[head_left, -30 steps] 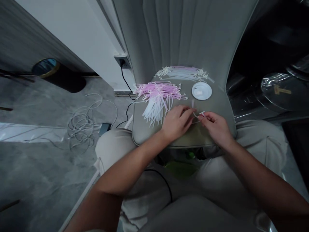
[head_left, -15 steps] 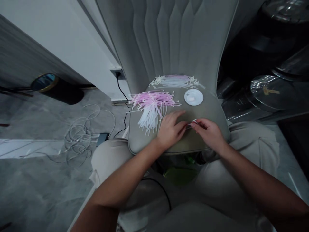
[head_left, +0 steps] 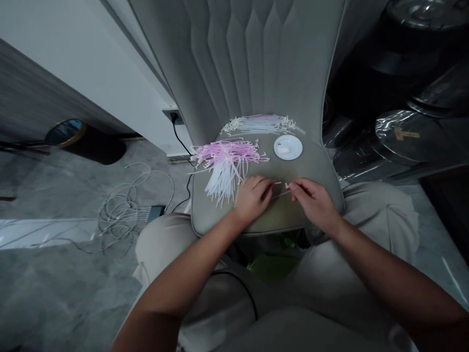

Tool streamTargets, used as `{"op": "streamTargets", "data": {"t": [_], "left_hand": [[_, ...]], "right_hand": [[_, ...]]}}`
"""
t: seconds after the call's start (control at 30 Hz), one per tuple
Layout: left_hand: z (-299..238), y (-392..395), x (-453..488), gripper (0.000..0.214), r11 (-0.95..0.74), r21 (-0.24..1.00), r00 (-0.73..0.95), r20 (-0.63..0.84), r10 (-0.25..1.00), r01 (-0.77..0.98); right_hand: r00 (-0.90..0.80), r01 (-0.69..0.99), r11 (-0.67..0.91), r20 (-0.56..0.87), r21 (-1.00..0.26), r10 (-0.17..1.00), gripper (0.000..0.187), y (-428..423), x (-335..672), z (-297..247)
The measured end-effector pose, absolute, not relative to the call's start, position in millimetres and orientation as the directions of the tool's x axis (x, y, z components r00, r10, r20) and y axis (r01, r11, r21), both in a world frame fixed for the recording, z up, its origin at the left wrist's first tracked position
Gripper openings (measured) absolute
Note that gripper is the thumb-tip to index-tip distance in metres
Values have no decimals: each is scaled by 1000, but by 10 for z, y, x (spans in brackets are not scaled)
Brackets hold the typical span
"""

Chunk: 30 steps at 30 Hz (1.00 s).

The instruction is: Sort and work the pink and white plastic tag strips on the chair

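A thin pale plastic straw (head_left: 281, 192) lies across the narrow gap between the two hands, just above the seat cushion of a grey-green upholstered chair (head_left: 286, 217). The right hand (head_left: 315, 201) is closed to a pinch, with thumb and forefinger on the straw's right end. The left hand (head_left: 252, 198) is half curled, its fingers (head_left: 266, 182) reaching toward the straw's left end; whether they grip it, I cannot tell.

Left and far of the hands, a loose heap of pink and white straws (head_left: 227, 166) lies on the cushion, its strands almost touching the left hand. Farther back, a row of short bent straw pieces (head_left: 262, 124) runs along the cushion's far edge. A round white lid (head_left: 287, 147) sits on the cushion, well clear of the hands. Beige trousers (head_left: 381, 215) cover the knees on either side of the chair's near edge, and coiled white cables (head_left: 120, 205) lie on the grey floor to the left.
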State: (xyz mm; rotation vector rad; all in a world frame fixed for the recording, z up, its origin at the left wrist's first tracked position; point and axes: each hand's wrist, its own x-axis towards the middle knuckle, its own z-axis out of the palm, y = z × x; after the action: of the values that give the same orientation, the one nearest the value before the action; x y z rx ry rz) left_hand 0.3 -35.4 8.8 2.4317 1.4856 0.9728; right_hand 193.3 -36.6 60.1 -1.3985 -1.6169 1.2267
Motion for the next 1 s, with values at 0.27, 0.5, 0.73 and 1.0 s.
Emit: {"op": "streamTargets", "data": {"t": [0.27,0.5,0.73,1.0], "left_hand": [[73,-356,30,22,-492,402,300,453,840,772],[52,-360,27,24,-479,416,296,432,852,773],[45,-349,25,23,-497,402,319,433,843,769],[62,-344,26,20,-507,398,315,456,832,764]], "right_hand": [[-37,396,-23,-41,-918,999,24,-159,2096,674],[13,494,48,63,-868,998,16,469,2326,644],[-93,586,242,233,-773,968,19,1111,2303,435],[-364,725,432,234,-537,901,19,1240,2207,422]]}}
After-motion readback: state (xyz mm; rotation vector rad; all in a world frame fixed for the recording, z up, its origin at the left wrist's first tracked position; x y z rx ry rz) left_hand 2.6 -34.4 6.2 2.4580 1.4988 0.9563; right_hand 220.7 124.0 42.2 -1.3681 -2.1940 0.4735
